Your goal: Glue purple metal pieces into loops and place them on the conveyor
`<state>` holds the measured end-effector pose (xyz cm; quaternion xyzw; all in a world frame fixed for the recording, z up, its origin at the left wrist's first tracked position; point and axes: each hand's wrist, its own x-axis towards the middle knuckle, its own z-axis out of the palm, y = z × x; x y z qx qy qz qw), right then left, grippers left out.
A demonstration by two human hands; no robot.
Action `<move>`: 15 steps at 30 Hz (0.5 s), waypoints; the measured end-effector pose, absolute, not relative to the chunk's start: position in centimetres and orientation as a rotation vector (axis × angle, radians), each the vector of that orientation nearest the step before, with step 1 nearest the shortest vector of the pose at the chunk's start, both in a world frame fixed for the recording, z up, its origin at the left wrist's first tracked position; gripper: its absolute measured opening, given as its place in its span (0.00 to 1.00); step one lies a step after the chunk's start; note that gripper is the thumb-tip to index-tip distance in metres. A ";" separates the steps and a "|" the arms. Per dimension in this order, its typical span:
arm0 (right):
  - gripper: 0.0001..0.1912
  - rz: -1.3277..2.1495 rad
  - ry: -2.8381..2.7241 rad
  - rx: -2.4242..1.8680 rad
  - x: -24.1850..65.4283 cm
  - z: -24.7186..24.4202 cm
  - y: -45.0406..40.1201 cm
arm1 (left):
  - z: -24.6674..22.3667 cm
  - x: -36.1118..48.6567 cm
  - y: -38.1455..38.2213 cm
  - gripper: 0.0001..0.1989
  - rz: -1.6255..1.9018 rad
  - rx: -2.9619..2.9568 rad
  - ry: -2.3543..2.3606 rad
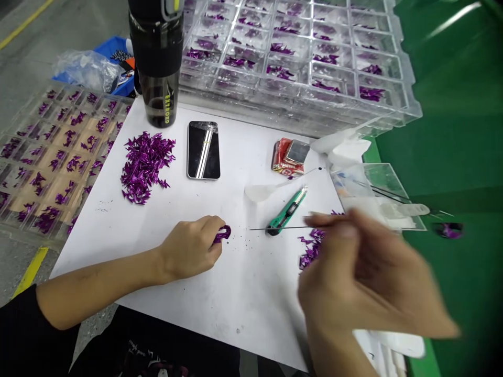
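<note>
My left hand (192, 246) is closed around a small shiny purple piece with a looped end (223, 233), low over the white work surface (220, 309). Its fingers hide most of that piece. On the right, my right hand (365, 277) is raised and blurred by motion, with fingers pinched on a thin straight metal rod (259, 229). The rod points left toward my left hand, its tip apart from the purple piece. Beneath the rod lies a green utility knife (286, 212). Behind my right hand, a pile of purple pieces (312, 251) is partly hidden.
A larger pile of purple pieces (145, 165) lies left of a phone (203, 151). A dark bottle (159, 68) stands behind. Stacked clear compartment trays (298, 99) fill the back; another tray (51, 157) sits left. A metal block (297, 152) rests on a red box (281, 159).
</note>
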<state>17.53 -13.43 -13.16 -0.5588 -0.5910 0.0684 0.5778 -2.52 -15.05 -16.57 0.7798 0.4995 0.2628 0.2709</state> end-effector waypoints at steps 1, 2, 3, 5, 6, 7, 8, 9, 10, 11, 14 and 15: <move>0.11 0.130 -1.348 -1.276 16.3 -13.5 -13.8 | -16.6 -2.5 -15.0 0.11 0.702 2.109 1.344; 0.10 0.130 -1.327 -1.254 15.4 -13.7 -13.9 | -16.6 -2.5 -15.0 0.11 0.697 2.115 1.344; 0.10 0.167 -1.326 -1.240 14.8 -13.9 -13.9 | -16.6 -2.5 -15.0 0.11 0.695 2.120 1.345; 0.10 0.269 -1.345 -1.240 14.3 -14.1 -13.8 | -16.6 -2.6 -15.0 0.11 0.695 2.124 1.343; 0.11 0.286 -1.353 -1.252 14.4 -14.2 -13.8 | -16.6 -2.6 -15.0 0.11 0.696 2.125 1.341; 0.11 0.293 -1.376 -1.261 14.5 -14.4 -13.7 | -16.6 -2.6 -15.0 0.11 0.698 2.125 1.338; 0.11 0.300 -1.403 -1.275 14.7 -14.5 -13.7 | -16.6 -2.6 -15.0 0.11 0.698 2.125 1.337; 0.12 0.298 -1.432 -1.290 14.8 -14.6 -13.7 | -16.6 -2.6 -15.0 0.11 0.699 2.124 1.337; 0.12 0.289 -1.455 -1.301 14.9 -14.8 -13.8 | -16.6 -2.6 -15.0 0.11 0.700 2.124 1.338; 0.13 0.276 -1.468 -1.304 15.0 -14.9 -13.8 | -16.6 -2.5 -15.0 0.11 0.701 2.126 1.339; 0.14 0.251 -1.470 -1.279 15.0 -15.1 -13.9 | -16.6 -2.6 -14.9 0.11 0.703 2.131 1.342; 0.15 0.255 -1.476 -1.279 14.9 -15.1 -13.9 | -16.6 -2.6 -14.9 0.12 0.702 2.129 1.342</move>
